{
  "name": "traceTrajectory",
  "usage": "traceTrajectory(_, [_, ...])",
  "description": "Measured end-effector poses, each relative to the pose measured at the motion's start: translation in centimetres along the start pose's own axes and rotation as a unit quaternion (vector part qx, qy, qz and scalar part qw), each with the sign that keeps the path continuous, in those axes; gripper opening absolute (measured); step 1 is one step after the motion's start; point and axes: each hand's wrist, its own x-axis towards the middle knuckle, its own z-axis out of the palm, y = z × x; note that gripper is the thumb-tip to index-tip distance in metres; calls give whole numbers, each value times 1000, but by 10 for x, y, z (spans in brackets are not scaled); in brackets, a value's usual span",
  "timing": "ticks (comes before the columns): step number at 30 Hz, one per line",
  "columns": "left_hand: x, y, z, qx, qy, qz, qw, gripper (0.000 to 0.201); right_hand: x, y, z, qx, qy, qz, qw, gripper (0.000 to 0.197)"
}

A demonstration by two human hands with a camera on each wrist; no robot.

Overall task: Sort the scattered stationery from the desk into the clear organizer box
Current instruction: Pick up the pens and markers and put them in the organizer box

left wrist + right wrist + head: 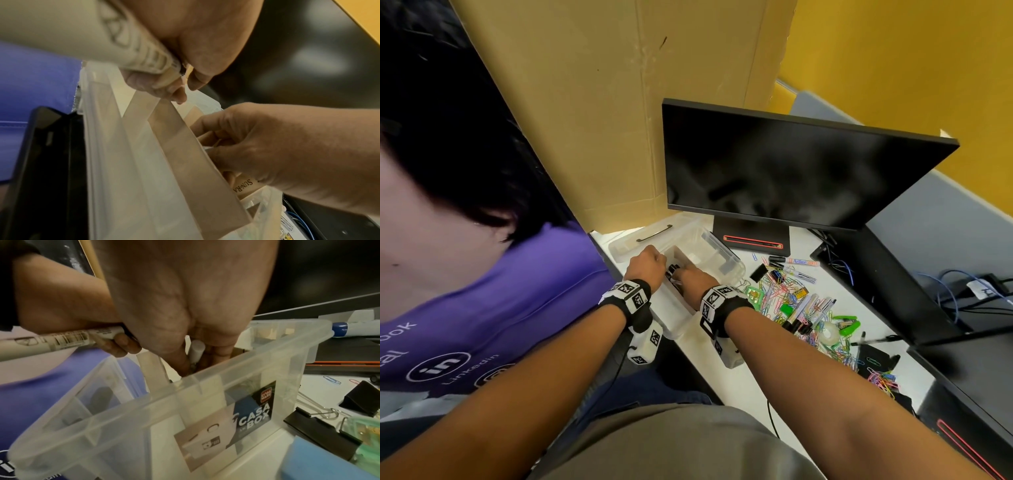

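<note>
The clear organizer box [726, 260] stands at the desk's left edge with its lid off. Both hands are over its near compartment. My left hand [650, 260] grips a white marker [131, 40], its barcoded barrel [61, 339] lying level above the box rim [205, 394]. Its fingertips [174, 94] touch the top of a divider strip [185, 154]. My right hand [685, 274] reaches down inside the box, fingers curled round a white marker [196, 350] that stands upright. Dark marker caps [673, 270] show between the hands. The scattered stationery pile [801, 301] lies right of the box.
The box lid [650, 236] lies behind the box, against a cardboard sheet [619, 102]. A dark monitor [791, 164] stands behind the pile. Black binder clips [320, 430] sit just right of the box. A person in a purple shirt [482, 308] is close on the left.
</note>
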Motion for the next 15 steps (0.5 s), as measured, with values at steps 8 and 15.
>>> traceTrajectory(8, [0, 4, 1, -35, -3, -4, 999, 18, -1, 5, 7, -4, 13, 4, 1000, 47])
traceTrajectory(15, [-3, 10, 0, -89, -17, 4, 996, 17, 2, 11, 15, -29, -18, 22, 999, 43])
